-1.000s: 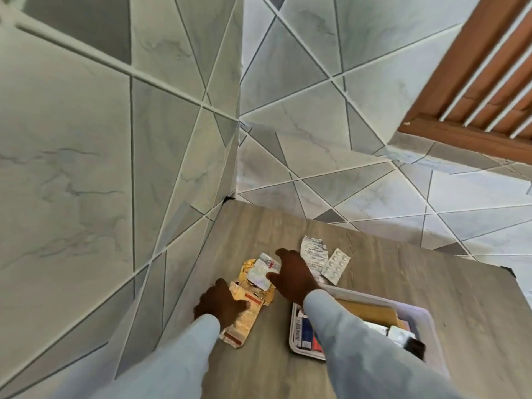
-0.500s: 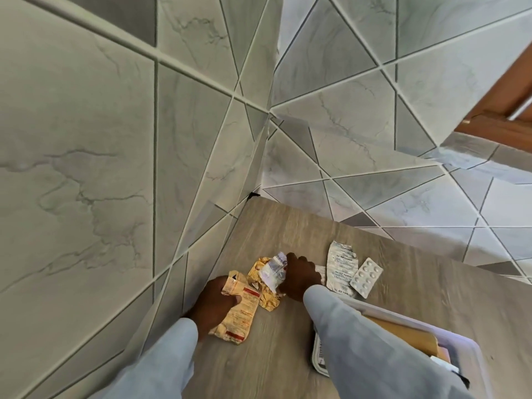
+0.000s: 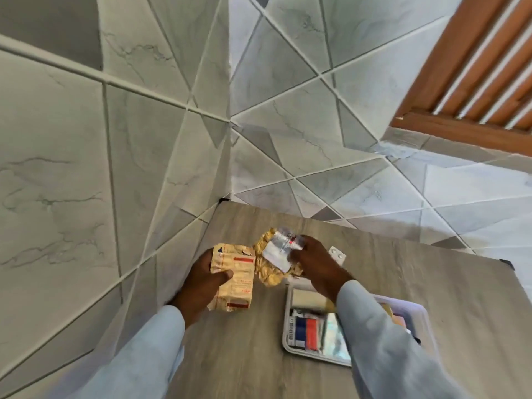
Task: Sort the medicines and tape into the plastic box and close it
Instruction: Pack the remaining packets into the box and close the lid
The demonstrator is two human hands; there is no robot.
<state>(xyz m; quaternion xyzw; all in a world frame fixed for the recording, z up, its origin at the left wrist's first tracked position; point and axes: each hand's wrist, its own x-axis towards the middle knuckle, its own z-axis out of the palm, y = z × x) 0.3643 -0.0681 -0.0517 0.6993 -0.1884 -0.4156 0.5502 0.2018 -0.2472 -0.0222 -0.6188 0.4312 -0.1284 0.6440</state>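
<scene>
My left hand (image 3: 205, 279) grips a crumpled tan medicine packet (image 3: 234, 276) with red bars, held just above the wooden table (image 3: 388, 286). My right hand (image 3: 312, 262) holds a white and silver sachet (image 3: 280, 249) over a crumpled gold foil strip (image 3: 266, 272). A white blister strip (image 3: 337, 254) lies on the table just past my right hand. The open plastic box (image 3: 286, 321) sits at the lower right, under my right forearm, with a red and blue pack (image 3: 306, 329) and other medicines inside. No tape is visible.
Grey tiled walls meet in a corner at the table's far left edge. A brown wooden louvred frame (image 3: 472, 82) is at the upper right. The table's right corner (image 3: 508, 264) is in view.
My left hand has lifted the tan packet off the table and turned it upright. My right hand has raised the sachet over the gold foil strip. The view has shifted; most of the box shows again.
</scene>
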